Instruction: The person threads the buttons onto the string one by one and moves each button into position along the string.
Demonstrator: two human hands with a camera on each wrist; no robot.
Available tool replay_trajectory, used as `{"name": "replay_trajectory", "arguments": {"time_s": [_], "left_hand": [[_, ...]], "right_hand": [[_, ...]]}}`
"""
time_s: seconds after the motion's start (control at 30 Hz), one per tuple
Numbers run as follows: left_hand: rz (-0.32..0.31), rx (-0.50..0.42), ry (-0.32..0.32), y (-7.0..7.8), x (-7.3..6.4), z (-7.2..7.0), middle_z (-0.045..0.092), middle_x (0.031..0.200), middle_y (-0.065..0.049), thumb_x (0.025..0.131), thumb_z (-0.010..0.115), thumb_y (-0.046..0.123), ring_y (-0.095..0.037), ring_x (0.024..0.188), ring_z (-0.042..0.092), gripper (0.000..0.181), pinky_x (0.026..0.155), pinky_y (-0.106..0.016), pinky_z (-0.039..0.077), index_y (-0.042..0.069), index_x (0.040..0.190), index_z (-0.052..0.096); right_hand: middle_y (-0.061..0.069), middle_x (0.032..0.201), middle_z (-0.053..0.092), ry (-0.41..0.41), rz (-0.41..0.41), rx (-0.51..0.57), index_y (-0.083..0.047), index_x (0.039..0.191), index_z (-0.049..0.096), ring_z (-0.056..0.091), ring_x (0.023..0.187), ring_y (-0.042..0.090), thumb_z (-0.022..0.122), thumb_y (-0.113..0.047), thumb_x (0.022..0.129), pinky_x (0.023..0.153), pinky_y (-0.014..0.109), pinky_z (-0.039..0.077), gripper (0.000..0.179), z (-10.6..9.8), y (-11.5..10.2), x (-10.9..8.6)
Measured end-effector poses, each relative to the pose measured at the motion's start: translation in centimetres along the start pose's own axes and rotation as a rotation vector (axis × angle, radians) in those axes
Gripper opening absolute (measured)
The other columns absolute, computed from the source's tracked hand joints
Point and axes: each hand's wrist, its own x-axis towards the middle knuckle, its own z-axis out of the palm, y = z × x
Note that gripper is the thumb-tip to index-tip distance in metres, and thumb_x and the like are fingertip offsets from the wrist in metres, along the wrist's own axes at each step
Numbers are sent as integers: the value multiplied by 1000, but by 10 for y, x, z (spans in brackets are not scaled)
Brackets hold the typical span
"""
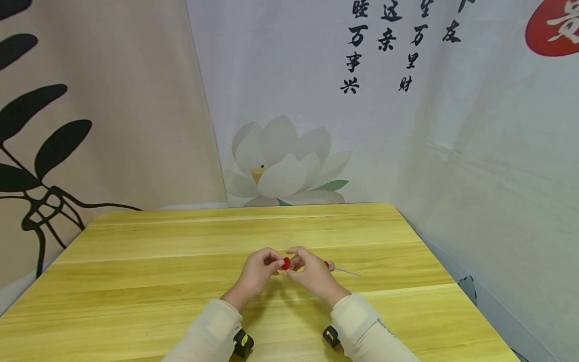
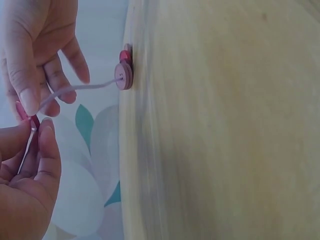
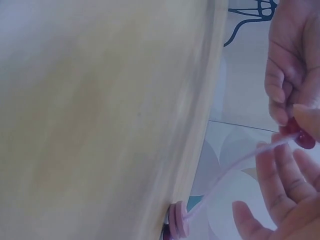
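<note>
A small red button point(image 1: 286, 263) is between the two hands, just above the table. My left hand point(image 1: 256, 274) pinches it between thumb and curled fingers. My right hand point(image 1: 312, 271) has thumb and fingertips at the other side of the button, its remaining fingers spread. A pale cord point(image 2: 95, 86) runs from the red button, past the right fingers, to a round pink button point(image 2: 121, 77) on the table. In the right wrist view the cord meets the face of the red button point(image 3: 305, 140). A thin pale strand point(image 2: 25, 156) shows below it against the left palm.
Behind the right hand, the pink button point(image 1: 331, 265) lies beside another red piece point(image 1: 326, 264), with a pale cord tail point(image 1: 348, 271) stretching right over the wooden table point(image 1: 181, 296). A printed cloth point(image 1: 289, 100) hangs behind the table's far edge.
</note>
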Motion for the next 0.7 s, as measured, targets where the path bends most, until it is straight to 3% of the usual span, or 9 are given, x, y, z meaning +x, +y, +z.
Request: {"name": "replay_trajectory", "arguments": {"time_s": [0.4, 0.7], "left_hand": [[25, 9, -19, 2, -2, 1, 64, 90, -10, 93, 59, -2, -19, 83, 62, 5, 75, -44, 55, -2, 89, 62], [33, 20, -19, 2, -1, 2, 64, 88, -8, 93, 59, -3, -19, 83, 62, 5, 75, -43, 55, -2, 89, 62]], "right_hand": [[-12, 84, 65, -9, -17, -10, -16, 116, 65, 61, 83, 11, 74, -19, 86, 85, 62, 10, 31, 0, -1, -1], [-12, 85, 65, -19, 1, 9, -15, 117, 65, 61, 87, 14, 73, -18, 86, 87, 64, 7, 32, -1, -2, -1]]}}
